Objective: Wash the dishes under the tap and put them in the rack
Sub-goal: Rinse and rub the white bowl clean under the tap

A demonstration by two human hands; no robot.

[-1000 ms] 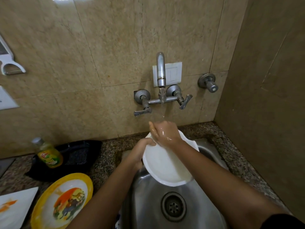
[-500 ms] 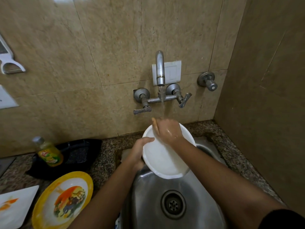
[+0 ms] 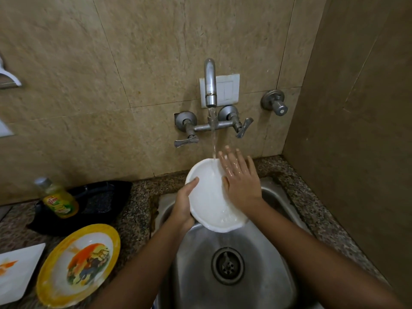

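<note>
A round white plate tilts over the steel sink, its far rim under the stream from the wall tap. My left hand grips the plate's left rim, thumb on the inner face. My right hand lies flat on the plate's right side, fingers spread and wet, tips reaching past the far rim beside the water. Water pools at the plate's low edge. No rack is in view.
On the granite counter at the left lie a yellow-rimmed plate with a picture, a white square plate, a yellow dish-soap bottle and a black tray. A second valve sticks out of the wall at the right. The side wall stands close on the right.
My right hand has opened flat and slid to the plate's right side and far rim. The plate has turned so that more of its inner face shows under the stream.
</note>
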